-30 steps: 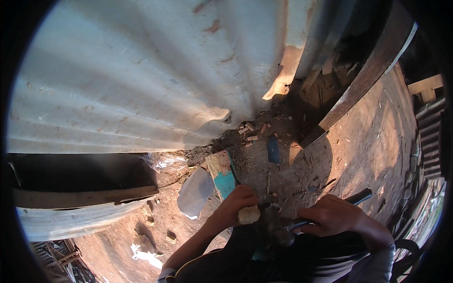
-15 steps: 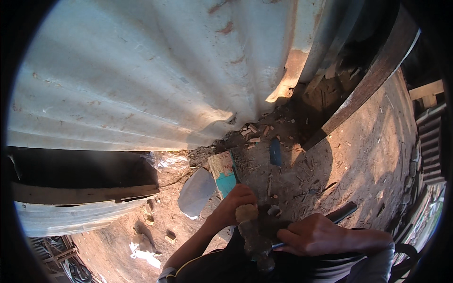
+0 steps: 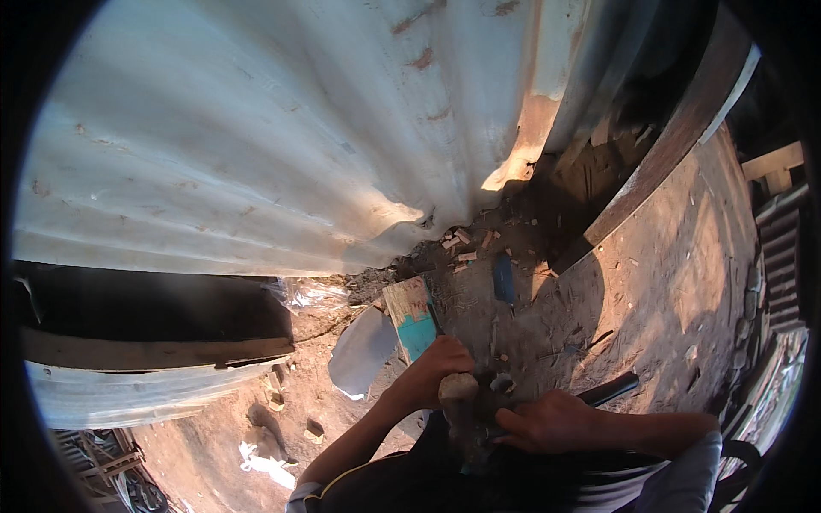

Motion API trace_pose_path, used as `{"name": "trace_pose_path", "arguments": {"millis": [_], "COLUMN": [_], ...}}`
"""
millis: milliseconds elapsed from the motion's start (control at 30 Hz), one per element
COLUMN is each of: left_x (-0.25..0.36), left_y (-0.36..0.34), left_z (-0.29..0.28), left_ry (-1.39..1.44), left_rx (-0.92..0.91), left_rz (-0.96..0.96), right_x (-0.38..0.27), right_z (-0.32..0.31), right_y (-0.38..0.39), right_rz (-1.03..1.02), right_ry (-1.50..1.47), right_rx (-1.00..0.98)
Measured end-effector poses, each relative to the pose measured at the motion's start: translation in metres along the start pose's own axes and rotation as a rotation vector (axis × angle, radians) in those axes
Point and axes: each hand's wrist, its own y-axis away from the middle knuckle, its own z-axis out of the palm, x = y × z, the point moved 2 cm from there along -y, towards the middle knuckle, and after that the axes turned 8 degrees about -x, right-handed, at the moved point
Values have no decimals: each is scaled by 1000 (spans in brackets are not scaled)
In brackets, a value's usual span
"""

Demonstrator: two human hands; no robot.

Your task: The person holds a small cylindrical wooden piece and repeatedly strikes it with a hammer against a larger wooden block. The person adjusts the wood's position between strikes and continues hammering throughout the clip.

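Observation:
My left hand (image 3: 439,366) is closed on a tool with a pale rounded end (image 3: 458,389) and a dark shaft (image 3: 436,315) reaching toward a worn board (image 3: 410,321) painted partly teal. My right hand (image 3: 547,421) grips a hammer with a long dark handle (image 3: 609,388); its blurred metal head (image 3: 469,438) is just beside the pale end, and whether they touch I cannot tell. A grey flat sheet (image 3: 359,350) lies left of the board.
Large corrugated metal sheeting (image 3: 282,128) fills the upper left. A rusty beam (image 3: 654,162) crosses at upper right. Wood scraps (image 3: 462,244), a blue flat piece (image 3: 505,278) and a white cloth (image 3: 265,462) lie on dirt ground (image 3: 676,291). A dark trough-like opening (image 3: 154,316) is at left.
My right hand and the hammer have shifted left, bringing the head closer to what my left hand holds. My left hand has stayed nearly in place.

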Motion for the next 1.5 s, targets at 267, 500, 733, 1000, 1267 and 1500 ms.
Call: {"name": "trace_pose_path", "arguments": {"millis": [267, 500, 733, 1000, 1267, 1500], "left_x": [-5, -2, -6, -3, -5, -29], "left_y": [3, 1, 3, -4, -4, 25], "left_z": [7, 7, 14, 15, 25, 78], "left_ry": [-35, -42, -68, -53, -146, -276], "left_rx": [-11, -39, -53, -57, -119, -201], "left_rz": [7, 12, -1, 21, 8, 17], "right_x": [6, 16, 13, 16, 22, 12], "right_z": [6, 12, 13, 24, 13, 1], "right_y": [0, 2, 11, 16, 16, 25], "right_rz": [4, -9, -120, 31, 61, -5], "right_ry": [57, 29, -24, 9, 8, -241], "right_rx": [-17, 40, -46, 6, -3, -247]}}
